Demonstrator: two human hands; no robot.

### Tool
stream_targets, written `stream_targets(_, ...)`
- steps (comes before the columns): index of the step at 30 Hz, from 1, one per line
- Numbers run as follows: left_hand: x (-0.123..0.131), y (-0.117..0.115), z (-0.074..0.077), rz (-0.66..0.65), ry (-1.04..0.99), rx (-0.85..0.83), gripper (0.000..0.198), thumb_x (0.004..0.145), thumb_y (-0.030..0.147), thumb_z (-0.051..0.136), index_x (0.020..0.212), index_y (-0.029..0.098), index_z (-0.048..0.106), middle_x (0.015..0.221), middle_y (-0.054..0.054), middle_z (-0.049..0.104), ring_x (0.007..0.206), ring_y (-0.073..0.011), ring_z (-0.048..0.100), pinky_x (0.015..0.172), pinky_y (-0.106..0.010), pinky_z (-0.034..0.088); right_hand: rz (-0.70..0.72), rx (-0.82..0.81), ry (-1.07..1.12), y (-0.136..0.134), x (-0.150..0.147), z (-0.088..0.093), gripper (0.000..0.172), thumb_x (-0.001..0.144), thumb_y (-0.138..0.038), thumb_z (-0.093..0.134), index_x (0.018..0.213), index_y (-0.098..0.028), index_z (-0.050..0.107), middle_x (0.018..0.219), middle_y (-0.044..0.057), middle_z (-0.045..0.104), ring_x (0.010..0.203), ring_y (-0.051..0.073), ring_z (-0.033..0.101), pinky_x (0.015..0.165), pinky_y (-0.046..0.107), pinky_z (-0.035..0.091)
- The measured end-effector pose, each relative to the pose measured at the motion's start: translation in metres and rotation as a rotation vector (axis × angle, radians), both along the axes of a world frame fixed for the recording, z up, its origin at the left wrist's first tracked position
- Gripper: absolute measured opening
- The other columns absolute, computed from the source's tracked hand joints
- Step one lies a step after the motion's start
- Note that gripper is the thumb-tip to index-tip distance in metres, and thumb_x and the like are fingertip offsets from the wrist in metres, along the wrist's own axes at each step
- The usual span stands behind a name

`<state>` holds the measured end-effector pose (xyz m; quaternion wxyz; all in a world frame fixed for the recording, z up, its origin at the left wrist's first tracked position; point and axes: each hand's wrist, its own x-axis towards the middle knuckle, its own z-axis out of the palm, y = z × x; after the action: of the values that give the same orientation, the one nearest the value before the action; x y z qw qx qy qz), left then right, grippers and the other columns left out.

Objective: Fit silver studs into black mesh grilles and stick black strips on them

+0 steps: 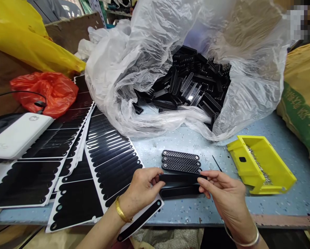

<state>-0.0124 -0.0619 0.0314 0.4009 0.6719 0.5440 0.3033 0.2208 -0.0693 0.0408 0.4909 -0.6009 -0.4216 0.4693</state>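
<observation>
A long black strip (179, 178) is stretched level between my two hands. My left hand (147, 185) pinches its left end, and my right hand (219, 190) pinches the right end. Just below it lies a smooth black plastic bar (180, 191), close to my right fingertips. Beyond the strip, three black bars with a mesh pattern (180, 162) and small metal dots at their ends lie side by side. Under my left wrist is a white backing sheet with a black sticker strip (141, 219). Whether the held strip is a sticker too, I cannot tell.
A clear plastic bag (113, 86) of black plastic parts (193, 83) stands behind. Sticker sheets (110, 155) cover the left, near a white power bank (19, 135) and a red bag (45, 93). At right, a yellow bin (279, 173) holds small metal pieces; a thin dark rod (217, 163) lies beside it.
</observation>
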Motion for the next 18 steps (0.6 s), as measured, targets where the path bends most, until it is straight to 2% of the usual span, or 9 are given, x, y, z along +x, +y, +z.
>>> stream_targets(7, 0.0, 0.0, -0.001, 0.001, 0.017, 0.027, 0.013, 0.073, 0.013, 0.064, 0.083, 0.016, 0.072, 0.063, 0.001, 0.066, 0.055, -0.0101, 0.057, 0.055, -0.02, 0.045, 0.001, -0.006, -0.078, -0.001, 0.001, -0.003, 0.021, 0.063, -0.025, 0.083, 0.079, -0.016, 0.072, 0.046, 0.0, 0.062, 0.038, 0.012, 0.056, 0.031, 0.019, 0.042)
stream_targets(18, -0.001, 0.0, -0.003, -0.003, 0.001, 0.024, 0.012, 0.074, 0.014, 0.064, 0.084, 0.016, 0.071, 0.065, 0.001, 0.067, 0.057, -0.0106, 0.06, 0.056, -0.019, 0.047, -0.013, 0.055, -0.194, -0.001, -0.006, 0.011, 0.016, 0.062, -0.023, 0.08, 0.075, -0.017, 0.073, 0.045, -0.001, 0.061, 0.035, 0.011, 0.055, 0.033, 0.018, 0.045)
